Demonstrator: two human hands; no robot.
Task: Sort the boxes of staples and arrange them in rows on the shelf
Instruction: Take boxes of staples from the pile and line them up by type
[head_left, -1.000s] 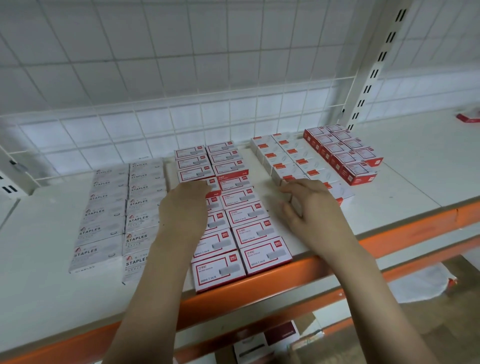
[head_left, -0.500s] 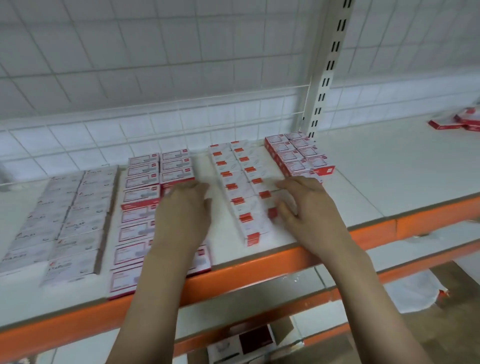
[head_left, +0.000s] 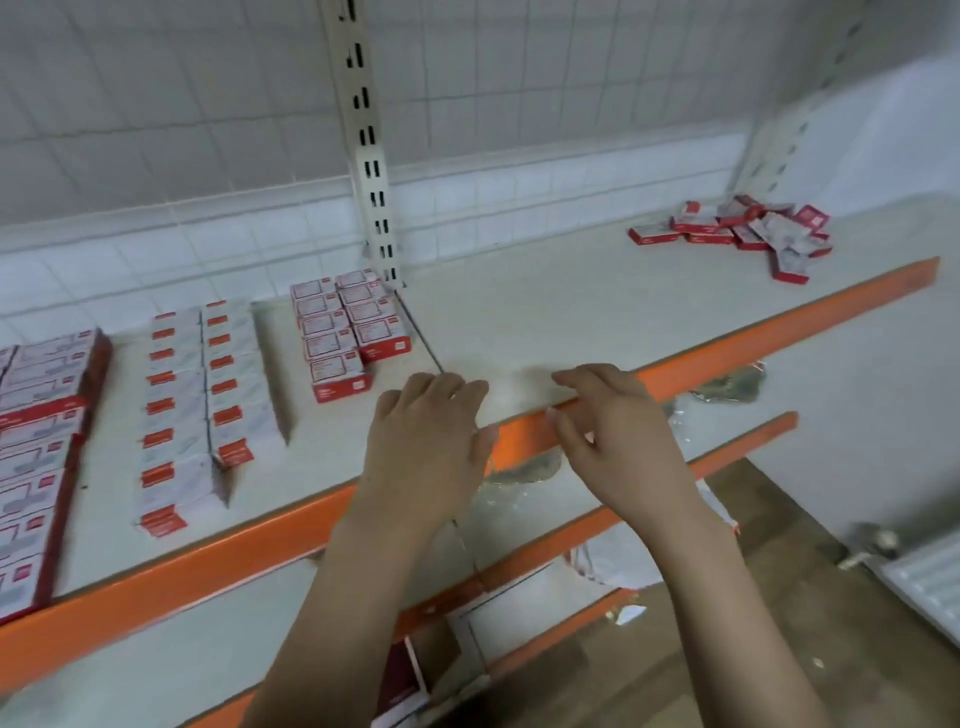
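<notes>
Staple boxes lie in rows on the white shelf (head_left: 545, 312): red-and-white boxes (head_left: 36, 431) at the far left, white boxes with red ends (head_left: 202, 395) beside them, and a short double row of red boxes (head_left: 343, 327) by the upright. A loose heap of red boxes (head_left: 748, 234) sits at the shelf's far right. My left hand (head_left: 426, 441) hovers over the shelf's front edge, fingers loosely bent, holding nothing. My right hand (head_left: 618, 436) hangs next to it over the orange rail, fingers relaxed and empty.
An orange rail (head_left: 779, 332) fronts the shelf, with a lower shelf (head_left: 519, 504) beneath holding crumpled plastic. A slotted upright (head_left: 369, 140) rises at the back against the wire grid. Below, an open carton (head_left: 405, 680) stands on the brown floor, and a white radiator (head_left: 924, 577) sits at the right.
My view has swung right, so the sorted rows slid to the left. Both hands left the rows and moved right to the shelf's front edge, empty. The loose heap came into view.
</notes>
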